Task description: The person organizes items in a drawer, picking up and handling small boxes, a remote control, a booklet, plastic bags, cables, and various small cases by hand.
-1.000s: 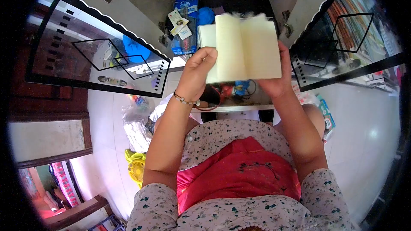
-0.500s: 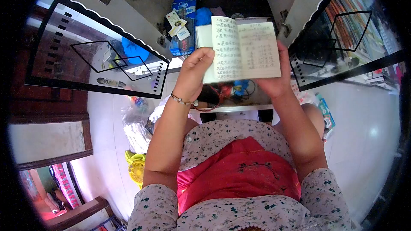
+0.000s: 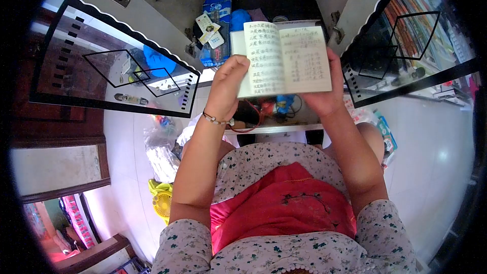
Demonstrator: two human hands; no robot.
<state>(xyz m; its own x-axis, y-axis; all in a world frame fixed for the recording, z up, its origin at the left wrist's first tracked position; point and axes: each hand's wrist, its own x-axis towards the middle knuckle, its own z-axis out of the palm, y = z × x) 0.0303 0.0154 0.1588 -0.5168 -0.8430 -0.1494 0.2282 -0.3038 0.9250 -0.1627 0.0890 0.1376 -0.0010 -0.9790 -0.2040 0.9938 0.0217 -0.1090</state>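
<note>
An open notebook [image 3: 304, 63] with handwritten lines is held up in front of the open cabinet. My left hand [image 3: 229, 83] grips its left side, thumb on the edge of a curving left page. My right hand [image 3: 327, 94] supports the notebook from beneath at the lower right; most of its fingers are hidden behind the cover. Past the notebook, a blue package [image 3: 217, 10], small cards [image 3: 208, 26] and a blue round item [image 3: 240, 19] lie in the cabinet.
Two glass-panelled cabinet doors stand open, the left door [image 3: 111, 66] and the right door [image 3: 401, 40]. Below the notebook is a drawer [image 3: 276, 128] with cables and tools. Plastic bags [image 3: 160, 149] and a yellow fan [image 3: 162, 204] are on the floor at the left.
The left page has shifted slightly left with my left hand, and more of the right page's writing shows. My right hand has hardly moved.
</note>
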